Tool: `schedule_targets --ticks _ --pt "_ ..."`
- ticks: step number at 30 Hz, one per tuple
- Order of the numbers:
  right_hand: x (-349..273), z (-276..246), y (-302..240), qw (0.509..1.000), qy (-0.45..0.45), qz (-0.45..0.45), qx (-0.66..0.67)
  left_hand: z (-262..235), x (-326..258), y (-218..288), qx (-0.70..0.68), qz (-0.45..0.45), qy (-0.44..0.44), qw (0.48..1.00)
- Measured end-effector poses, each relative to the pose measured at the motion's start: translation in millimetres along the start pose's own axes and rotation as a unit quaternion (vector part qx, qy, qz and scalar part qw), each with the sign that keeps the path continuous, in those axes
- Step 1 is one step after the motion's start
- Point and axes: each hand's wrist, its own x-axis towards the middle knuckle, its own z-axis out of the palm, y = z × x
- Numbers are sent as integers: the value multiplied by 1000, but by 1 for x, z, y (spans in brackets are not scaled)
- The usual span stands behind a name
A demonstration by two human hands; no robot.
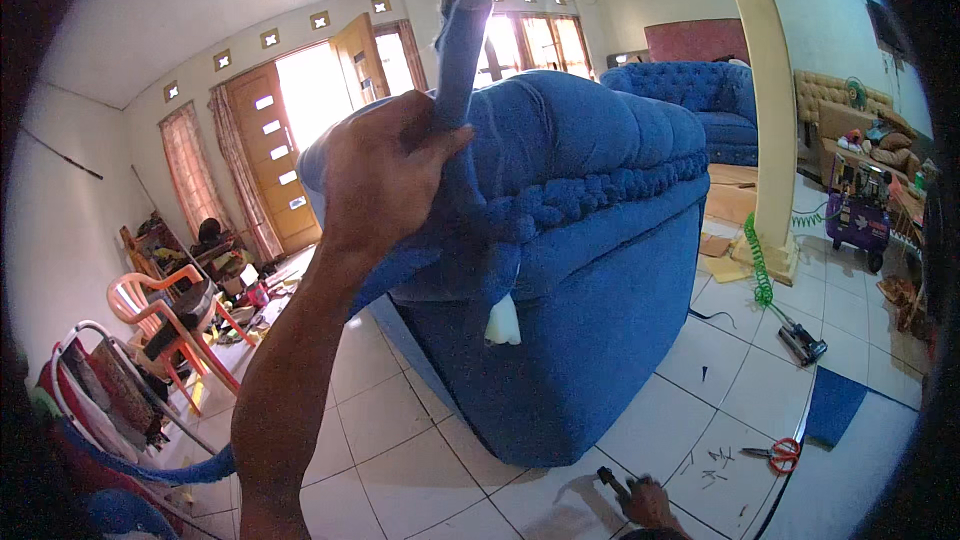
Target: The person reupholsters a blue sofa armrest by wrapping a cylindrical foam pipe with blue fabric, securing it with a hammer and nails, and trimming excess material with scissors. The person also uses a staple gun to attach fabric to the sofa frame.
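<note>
My left hand is raised and closed around a blue fabric tube, whose end points up. Just below hangs another tube end with white foam sticking out. Behind them stands a large blue upholstered sofa piece, with a braided trim of the same fabric along its side. At the lower edge my right hand is partly cut off, its fingers bent by a small dark object too unclear to name. A long blue strip hangs at the lower left.
Red-handled scissors and a blue fabric scrap lie on the tiles at right. A nail gun is joined to a green coiled hose by a pillar. An orange chair stands left; a compressor right.
</note>
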Motion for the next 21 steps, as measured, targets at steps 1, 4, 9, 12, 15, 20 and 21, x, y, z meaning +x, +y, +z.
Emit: schedule_targets --ticks 1,4,9,12,15,20,21 --pt "19 -31 -24 993 52 -35 98 3 6 -2 5 5 12 1000" --pt "83 -164 -107 933 196 -246 172 8 14 -9 -64 -109 25 992" --pt "116 -341 -238 799 329 -502 20 -1 23 -22 -94 -93 -39 990" --pt "108 -387 -275 777 274 -553 -125 -6 28 -27 -104 -67 -91 988" --pt "103 -403 -292 785 218 -526 -244 -2 24 -29 -100 -39 -67 992" --pt "127 -406 -309 811 265 -506 -130 4 11 -35 -183 -13 -16 983" --pt "132 -400 -311 818 296 -484 -88 3 4 -37 -201 -49 2 978"
